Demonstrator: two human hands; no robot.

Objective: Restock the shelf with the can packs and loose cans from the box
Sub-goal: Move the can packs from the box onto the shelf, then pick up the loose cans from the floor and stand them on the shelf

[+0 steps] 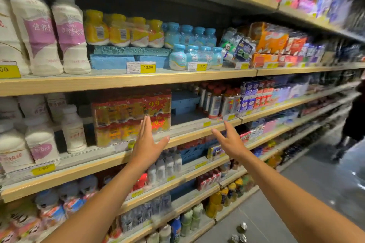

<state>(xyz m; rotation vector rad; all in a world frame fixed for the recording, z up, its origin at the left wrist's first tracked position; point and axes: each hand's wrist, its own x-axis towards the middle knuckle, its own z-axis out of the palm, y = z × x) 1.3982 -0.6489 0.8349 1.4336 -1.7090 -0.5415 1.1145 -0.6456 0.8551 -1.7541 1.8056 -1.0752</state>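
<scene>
Both hands are empty: the left hand point(147, 144) is flat, fingertips at the two stacked red can packs point(131, 116) on the middle shelf point(194, 134), and the right hand point(230, 141) is spread alongside. A lopsided push could topple the upper pack. The loose cans point(240, 233) on the floor could be kicked.

We read 营养快线 on the purple label of a white bottle point(71, 31), and 9.9 in yellow on the red can packs point(122, 112). Of the yellow price tags, the middle tag point(148, 67) says 13.90, the right tag point(201, 66) 11.80, the low left tag point(42, 168) 3.50.
</scene>
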